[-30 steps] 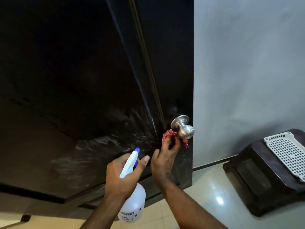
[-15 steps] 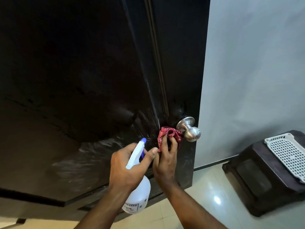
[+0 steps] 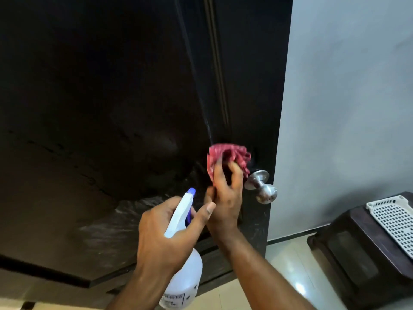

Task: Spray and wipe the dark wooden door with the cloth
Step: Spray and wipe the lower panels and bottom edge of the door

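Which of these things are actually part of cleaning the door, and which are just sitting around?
In use: dark wooden door; red cloth, gripped by the right hand against the door; spray bottle, held in the left hand.
Just there: metal doorknob; dark stool with a white perforated tray on top; grey wall.

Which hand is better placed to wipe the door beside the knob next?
Probably the right hand: it holds the red cloth against the dark door just beside the metal knob. The left hand is busy gripping the spray bottle.
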